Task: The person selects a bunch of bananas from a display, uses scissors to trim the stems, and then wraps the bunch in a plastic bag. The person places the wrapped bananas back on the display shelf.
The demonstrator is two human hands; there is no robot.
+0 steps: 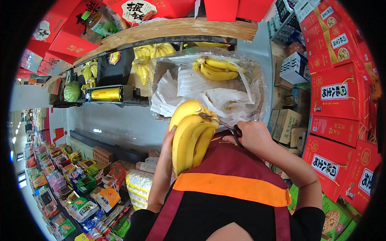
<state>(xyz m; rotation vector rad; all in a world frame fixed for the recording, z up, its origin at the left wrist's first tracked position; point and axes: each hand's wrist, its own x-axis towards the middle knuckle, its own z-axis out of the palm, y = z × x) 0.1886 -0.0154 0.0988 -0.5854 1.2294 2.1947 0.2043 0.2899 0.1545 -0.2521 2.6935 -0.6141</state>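
Note:
My left hand (pixel 169 141) supports a large bunch of yellow bananas (pixel 190 141) from its left side; most of its fingers are hidden behind the fruit. A pair of black-handled scissors (pixel 234 132) is in my right hand (pixel 251 134), with the blades reaching the crown of the bunch. How far the blades are parted is hard to tell. Just beyond lies a cardboard box lined with clear plastic (pixel 262 87), holding white foam sheets (pixel 193 82) and another bunch of bananas (pixel 218 69).
Bagged bananas (pixel 141 64), a black crate (pixel 111 70) and a watermelon (pixel 72 91) sit on a low shelf under a wooden ledge (pixel 181 28). Red gift boxes (pixel 337 93) are stacked at the right, beside cardboard cartons (pixel 286 125). Packaged snacks (pixel 80 208) fill the lower left.

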